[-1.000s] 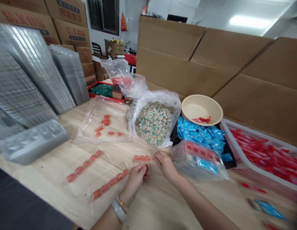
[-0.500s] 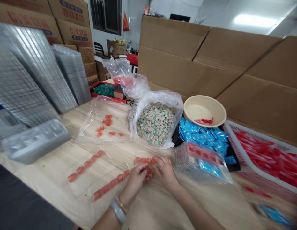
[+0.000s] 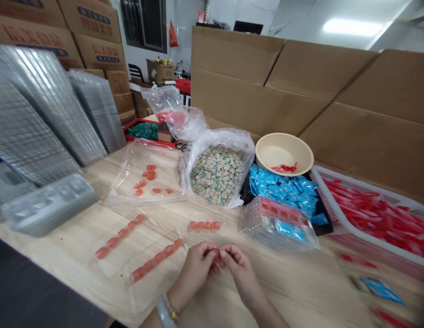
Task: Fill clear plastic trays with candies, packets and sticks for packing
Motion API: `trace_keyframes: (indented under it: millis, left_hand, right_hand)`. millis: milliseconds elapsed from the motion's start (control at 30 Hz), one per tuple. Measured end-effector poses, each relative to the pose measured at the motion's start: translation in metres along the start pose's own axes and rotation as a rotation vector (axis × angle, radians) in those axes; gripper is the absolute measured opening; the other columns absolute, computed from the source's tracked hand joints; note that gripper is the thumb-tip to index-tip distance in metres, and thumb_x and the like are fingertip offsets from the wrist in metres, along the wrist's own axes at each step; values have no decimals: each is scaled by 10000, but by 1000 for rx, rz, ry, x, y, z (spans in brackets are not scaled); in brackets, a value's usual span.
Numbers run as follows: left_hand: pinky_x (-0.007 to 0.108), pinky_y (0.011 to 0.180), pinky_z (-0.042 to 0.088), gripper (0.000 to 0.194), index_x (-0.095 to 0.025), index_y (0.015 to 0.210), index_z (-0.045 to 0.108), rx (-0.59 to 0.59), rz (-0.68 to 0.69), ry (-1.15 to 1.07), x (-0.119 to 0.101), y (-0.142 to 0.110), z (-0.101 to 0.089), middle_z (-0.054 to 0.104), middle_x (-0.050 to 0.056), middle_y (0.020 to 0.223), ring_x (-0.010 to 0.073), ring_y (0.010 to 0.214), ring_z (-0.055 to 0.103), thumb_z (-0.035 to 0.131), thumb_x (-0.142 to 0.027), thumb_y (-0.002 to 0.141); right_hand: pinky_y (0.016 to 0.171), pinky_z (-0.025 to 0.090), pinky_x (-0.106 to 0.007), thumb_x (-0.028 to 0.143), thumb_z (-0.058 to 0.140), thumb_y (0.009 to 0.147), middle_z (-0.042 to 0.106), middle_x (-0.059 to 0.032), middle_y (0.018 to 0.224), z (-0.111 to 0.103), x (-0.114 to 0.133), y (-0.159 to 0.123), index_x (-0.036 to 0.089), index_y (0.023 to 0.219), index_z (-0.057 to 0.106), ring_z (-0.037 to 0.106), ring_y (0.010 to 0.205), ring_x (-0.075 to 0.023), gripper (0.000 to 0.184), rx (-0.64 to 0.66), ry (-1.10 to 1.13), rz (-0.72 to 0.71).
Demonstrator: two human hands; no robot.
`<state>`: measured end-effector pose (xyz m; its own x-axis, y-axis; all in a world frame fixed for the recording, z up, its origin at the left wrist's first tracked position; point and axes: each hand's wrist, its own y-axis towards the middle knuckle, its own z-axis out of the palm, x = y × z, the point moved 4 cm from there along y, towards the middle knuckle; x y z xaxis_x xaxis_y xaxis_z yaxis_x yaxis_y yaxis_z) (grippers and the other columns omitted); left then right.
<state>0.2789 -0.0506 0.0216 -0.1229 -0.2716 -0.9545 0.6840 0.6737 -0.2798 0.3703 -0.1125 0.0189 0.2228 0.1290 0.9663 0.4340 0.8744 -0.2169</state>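
Candy (image 3: 217, 255) sits pinched between left hand (image 3: 194, 271) and right hand (image 3: 241, 269).

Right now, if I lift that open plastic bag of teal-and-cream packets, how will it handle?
Likely floppy: the thin clear bag slumps with no stiff shape. The packets fill it deeply, so it probably feels heavy for such film. Its mouth gapes open, so tilting could spill them.

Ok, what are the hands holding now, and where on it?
A small red-orange piece, pinched between the fingertips of the left hand and right hand; the fingers hide the exact spot.
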Motion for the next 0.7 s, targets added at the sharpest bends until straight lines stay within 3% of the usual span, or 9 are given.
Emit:
trace_keyframes:
  millis: [133,233,367,433,500,600,700]
  left_hand:
    - [206,434,320,195,-148,625,521,-34,-18,-69,5,-1,5,467,-37,463,85,422,416,474,-314,717]
    - [229,473,367,223,-133,702,550,20,-32,-10,5,1,7,512,-12,508,103,456,454,461,-335,735]
    - [316,781,403,244,-149,959,566,-108,253,512,-14,3,-9,603,77,944,177,869,531,433,-207,762]
    - [376,905,320,309,-189,1057,534,-154,359,847,-17,3,-15,538,71,1124,212,1070,434,435,-169,765]
    - [411,937,279,326,-216,1090,517,-129,374,1089,-10,4,-19,490,58,1203,231,1139,373,454,-182,772]
    - [404,940,277,305,-220,1095,510,-87,381,1228,4,5,-21,474,50,1226,217,1142,375,457,-214,795]
    - [390,934,282,265,-227,1057,521,-96,418,1224,10,6,-21,490,33,1205,201,1125,386,455,-197,802]
  right_hand:
    - [571,430,-277,383,588,705,531,8,623,7,6,-14,192,758,515,519,564,-134,211,102,13,-47]
    - [578,428,-280,346,508,769,517,-5,657,-2,12,-10,196,762,506,519,591,-143,150,77,-185,-171]
    - [673,403,-289,221,461,778,522,-53,787,-19,26,22,191,746,538,504,735,-171,89,-64,-723,-404]
    - [701,389,-287,138,433,757,535,-57,790,-21,28,46,191,721,562,496,758,-174,144,-38,-942,-432]
    - [703,383,-275,72,415,719,552,-49,781,-21,26,66,189,703,583,498,761,-169,205,19,-1078,-427]
    - [713,386,-272,61,417,698,576,-43,786,-23,20,81,177,741,606,512,768,-167,226,43,-1112,-441]
    - [725,394,-300,129,415,744,599,-53,791,-30,14,82,168,824,609,521,777,-184,214,-33,-1070,-454]
